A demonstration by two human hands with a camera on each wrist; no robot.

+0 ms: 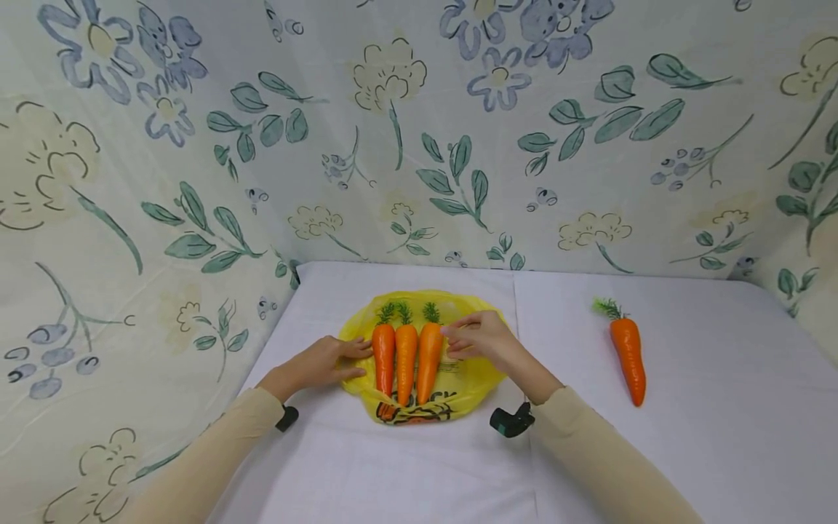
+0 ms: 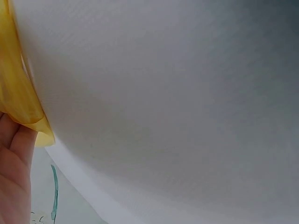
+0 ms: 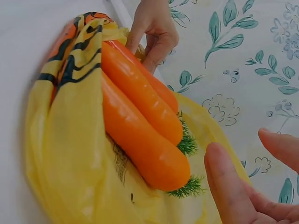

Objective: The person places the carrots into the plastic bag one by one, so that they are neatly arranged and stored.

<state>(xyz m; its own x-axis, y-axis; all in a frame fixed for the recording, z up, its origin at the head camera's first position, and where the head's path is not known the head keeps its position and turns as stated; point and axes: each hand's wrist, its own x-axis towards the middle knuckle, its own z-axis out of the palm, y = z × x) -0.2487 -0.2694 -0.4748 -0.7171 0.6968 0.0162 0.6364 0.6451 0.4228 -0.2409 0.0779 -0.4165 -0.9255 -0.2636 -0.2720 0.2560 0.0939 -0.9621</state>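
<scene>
A yellow plastic bag (image 1: 473, 389) with dark printing lies spread on the white cloth. Three orange toy carrots (image 1: 406, 356) lie side by side in its mouth, green tops pointing away and lower tips tucked under the printed front. My left hand (image 1: 327, 362) grips the bag's left edge beside the leftmost carrot; the film covers its fingertips in the left wrist view. To the right of the carrots, my right hand (image 1: 483, 338) holds nothing, its thumb and fingers apart in the right wrist view, near the rightmost carrot's top end (image 3: 170, 172).
Another toy carrot (image 1: 630, 360) with a green top lies alone on the right of the white-covered table (image 1: 720, 407). A floral cloth (image 1: 419, 145) hangs behind and along the sides. Each wrist wears a black camera, such as the right one (image 1: 512, 421).
</scene>
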